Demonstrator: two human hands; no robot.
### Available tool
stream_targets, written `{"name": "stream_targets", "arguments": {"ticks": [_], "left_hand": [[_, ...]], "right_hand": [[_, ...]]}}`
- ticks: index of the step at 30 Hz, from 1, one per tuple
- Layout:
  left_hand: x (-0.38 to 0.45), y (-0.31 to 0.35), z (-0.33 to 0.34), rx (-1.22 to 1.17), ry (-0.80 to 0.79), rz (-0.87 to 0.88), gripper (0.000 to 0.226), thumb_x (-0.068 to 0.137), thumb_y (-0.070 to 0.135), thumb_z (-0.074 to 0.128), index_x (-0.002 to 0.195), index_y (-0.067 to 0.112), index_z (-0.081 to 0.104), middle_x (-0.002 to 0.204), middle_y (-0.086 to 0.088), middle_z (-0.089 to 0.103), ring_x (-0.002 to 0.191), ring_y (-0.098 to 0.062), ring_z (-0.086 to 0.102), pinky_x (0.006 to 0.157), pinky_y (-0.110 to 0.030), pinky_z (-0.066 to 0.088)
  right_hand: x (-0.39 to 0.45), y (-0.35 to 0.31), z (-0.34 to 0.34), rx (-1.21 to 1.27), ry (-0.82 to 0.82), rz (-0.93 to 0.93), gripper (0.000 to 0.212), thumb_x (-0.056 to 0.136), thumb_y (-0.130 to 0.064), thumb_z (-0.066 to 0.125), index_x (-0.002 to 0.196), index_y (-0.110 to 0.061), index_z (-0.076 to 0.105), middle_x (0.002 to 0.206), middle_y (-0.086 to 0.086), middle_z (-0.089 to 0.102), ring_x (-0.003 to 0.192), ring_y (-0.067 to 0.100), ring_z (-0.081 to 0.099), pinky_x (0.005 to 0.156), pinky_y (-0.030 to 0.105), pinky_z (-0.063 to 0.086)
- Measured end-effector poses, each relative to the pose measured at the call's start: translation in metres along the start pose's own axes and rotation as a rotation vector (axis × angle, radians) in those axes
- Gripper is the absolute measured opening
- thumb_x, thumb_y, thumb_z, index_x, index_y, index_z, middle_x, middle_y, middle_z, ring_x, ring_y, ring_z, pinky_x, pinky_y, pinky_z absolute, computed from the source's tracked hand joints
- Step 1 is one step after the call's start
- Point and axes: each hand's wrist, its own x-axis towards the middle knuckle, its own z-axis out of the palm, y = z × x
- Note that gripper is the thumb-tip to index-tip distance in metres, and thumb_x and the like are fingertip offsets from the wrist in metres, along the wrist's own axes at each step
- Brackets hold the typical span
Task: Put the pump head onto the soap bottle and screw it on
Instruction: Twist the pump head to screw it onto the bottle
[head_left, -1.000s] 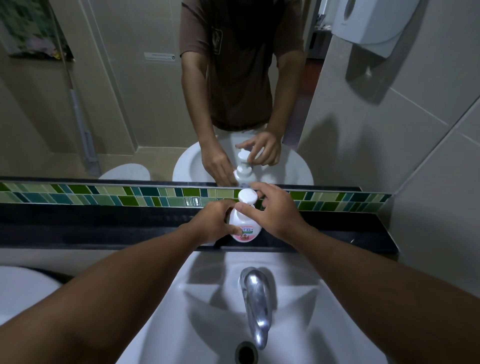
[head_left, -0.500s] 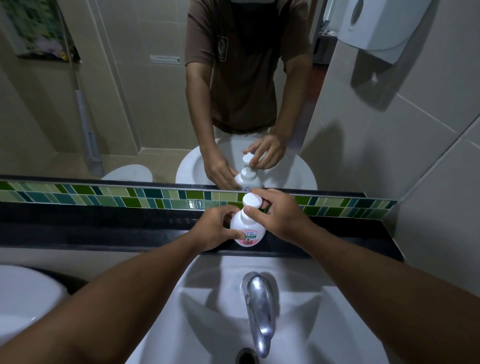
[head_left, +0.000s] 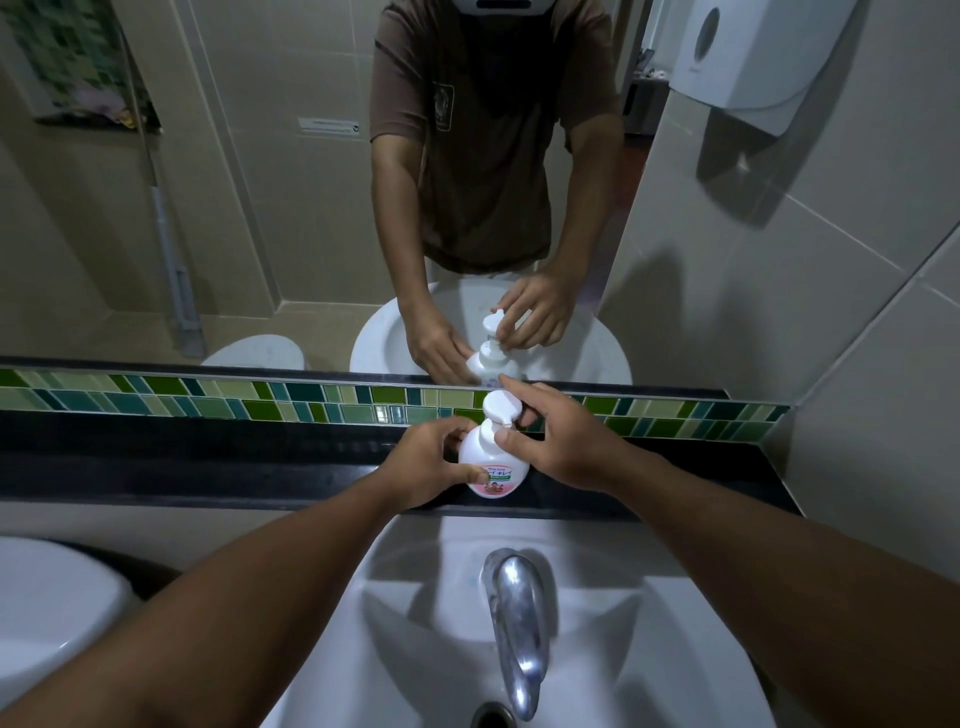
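Observation:
A white soap bottle (head_left: 492, 457) with a pink label stands upright on the black ledge (head_left: 208, 457) behind the sink. The white pump head (head_left: 500, 406) sits on its neck. My left hand (head_left: 423, 462) wraps the bottle's body from the left, thumb across the label. My right hand (head_left: 561, 441) grips the pump's collar from the right, thumb in front and fingers behind the head. The mirror above repeats both hands and the bottle.
A chrome tap (head_left: 517, 618) rises over the white basin (head_left: 597, 623) just below the ledge. A second basin (head_left: 47, 613) lies at the left. Green mosaic tiles (head_left: 208, 400) back the ledge. A white dispenser (head_left: 753, 57) hangs on the right wall.
My right hand has shifted its fingers around the pump collar, and the pump head has turned a little. The left hand keeps its hold on the bottle. The camera has tilted slightly.

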Motion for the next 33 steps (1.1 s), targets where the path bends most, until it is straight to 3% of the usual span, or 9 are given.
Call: {"name": "stream_targets", "arguments": {"ticks": [6,9,12,18,24,33], "left_hand": [[-0.001,0.002,0.000,0.003,-0.009,-0.003,0.059,0.070,0.016,0.095,0.122,0.014,0.069,0.114,-0.005,0.079,0.106,-0.022,0.075,0.098,-0.048,0.060],[-0.002,0.003,0.000,0.011,-0.009,0.002,0.058,0.071,0.015,0.095,0.122,0.014,0.069,0.114,-0.005,0.079,0.105,-0.021,0.075,0.098,-0.048,0.060],[-0.002,0.004,0.000,0.016,-0.003,0.006,0.056,0.071,0.014,0.094,0.120,0.014,0.069,0.114,-0.004,0.079,0.105,-0.020,0.076,0.098,-0.048,0.060],[-0.002,0.004,0.001,0.009,0.006,0.006,0.056,0.069,0.013,0.095,0.119,0.013,0.070,0.113,-0.005,0.080,0.104,-0.021,0.076,0.097,-0.049,0.060],[-0.004,0.000,0.003,-0.031,0.043,0.024,0.057,0.069,0.015,0.095,0.120,0.014,0.069,0.113,-0.004,0.078,0.104,-0.021,0.075,0.098,-0.047,0.059],[-0.009,-0.009,0.013,-0.257,0.045,-0.021,0.059,0.074,0.002,0.090,0.126,0.010,0.063,0.118,-0.009,0.077,0.112,-0.025,0.074,0.104,-0.044,0.057]], "right_hand": [[-0.003,-0.001,0.006,-0.045,0.056,-0.061,0.065,0.095,-0.029,0.069,0.153,-0.017,0.042,0.113,-0.002,0.057,0.092,0.003,0.051,0.087,0.018,0.038],[-0.003,-0.004,0.009,-0.066,0.100,-0.069,0.061,0.096,-0.026,0.068,0.150,-0.012,0.045,0.129,0.011,0.062,0.114,0.019,0.056,0.093,0.023,0.042],[-0.002,-0.008,0.014,-0.067,0.147,-0.064,0.058,0.095,-0.021,0.069,0.147,-0.009,0.049,0.123,0.016,0.064,0.109,0.028,0.061,0.096,0.032,0.047],[-0.002,-0.012,0.023,-0.058,0.260,-0.051,0.053,0.092,-0.011,0.069,0.143,-0.007,0.055,0.131,0.016,0.066,0.118,0.030,0.063,0.103,0.037,0.047],[-0.001,-0.014,0.036,-0.060,0.381,-0.023,0.051,0.088,-0.005,0.071,0.138,-0.005,0.059,0.123,0.018,0.070,0.110,0.033,0.066,0.098,0.033,0.048],[-0.002,-0.010,0.038,-0.036,0.394,-0.014,0.052,0.087,-0.005,0.072,0.138,-0.005,0.059,0.116,0.020,0.071,0.105,0.034,0.067,0.093,0.038,0.052]]}}
